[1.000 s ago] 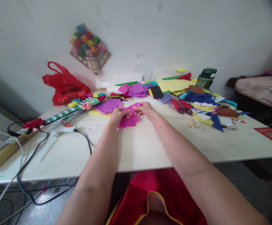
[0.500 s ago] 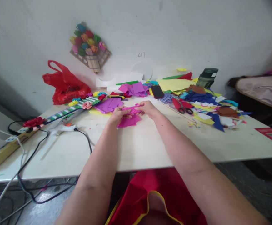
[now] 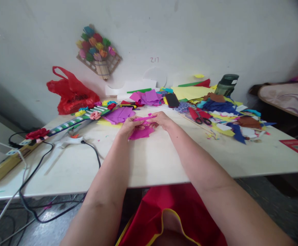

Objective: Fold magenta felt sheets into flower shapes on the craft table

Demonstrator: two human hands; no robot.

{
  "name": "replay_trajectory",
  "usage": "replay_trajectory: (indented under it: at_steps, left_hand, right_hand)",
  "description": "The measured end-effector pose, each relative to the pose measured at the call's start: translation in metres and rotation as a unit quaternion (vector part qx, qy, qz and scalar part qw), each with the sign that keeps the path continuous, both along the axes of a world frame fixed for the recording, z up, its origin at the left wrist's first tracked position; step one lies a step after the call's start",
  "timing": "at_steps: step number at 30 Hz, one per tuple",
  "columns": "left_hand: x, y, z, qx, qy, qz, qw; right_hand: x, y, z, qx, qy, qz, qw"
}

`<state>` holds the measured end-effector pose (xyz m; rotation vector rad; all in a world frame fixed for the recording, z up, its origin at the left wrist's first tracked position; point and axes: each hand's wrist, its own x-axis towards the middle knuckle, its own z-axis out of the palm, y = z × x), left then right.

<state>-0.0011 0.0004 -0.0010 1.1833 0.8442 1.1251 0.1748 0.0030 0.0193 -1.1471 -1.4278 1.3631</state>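
Observation:
Between my two hands is a small strip of bright pink crepe paper [image 3: 143, 119], held a little above the table. My left hand [image 3: 130, 126] pinches its left end. The fingers of my right hand [image 3: 161, 120] are closed on its right end. Below the hands, magenta paper pieces [image 3: 141, 133] lie on the white table, partly hidden by my fingers. A stack of purple paper [image 3: 120, 114] rests just beyond my left hand, with yellow paper under its near edge.
Scissors [image 3: 202, 118] and a thin stick [image 3: 196, 123] lie right of my hands, before a heap of coloured scraps [image 3: 220, 106]. A black phone [image 3: 172, 100] and green bottle [image 3: 227, 85] stand behind. On the left are a glue gun [image 3: 69, 140], its cable, a power strip [image 3: 0, 171] and a red bag [image 3: 73, 92].
My right hand's fingers have shifted slightly to the left and down along the pink crepe paper. My left hand stays nearly where it was, and the table items have not moved.

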Motion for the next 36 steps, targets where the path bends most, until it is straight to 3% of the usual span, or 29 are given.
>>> replay_trajectory:
  at_steps: [7, 18, 36]
  left_hand:
    - [-0.003, 0.004, -0.005, -0.009, -0.018, -0.017, 1.000]
    - [-0.004, 0.001, 0.002, -0.031, -0.078, -0.009, 0.996]
    - [-0.014, 0.002, 0.001, -0.046, -0.068, -0.018, 0.997]
  right_hand:
    - [0.000, 0.002, 0.000, -0.004, -0.003, -0.025, 1.000]
    - [0.005, 0.010, -0.006, 0.045, 0.053, 0.017, 0.997]
    - [0.013, 0.009, -0.005, 0.072, 0.075, 0.086, 0.991]
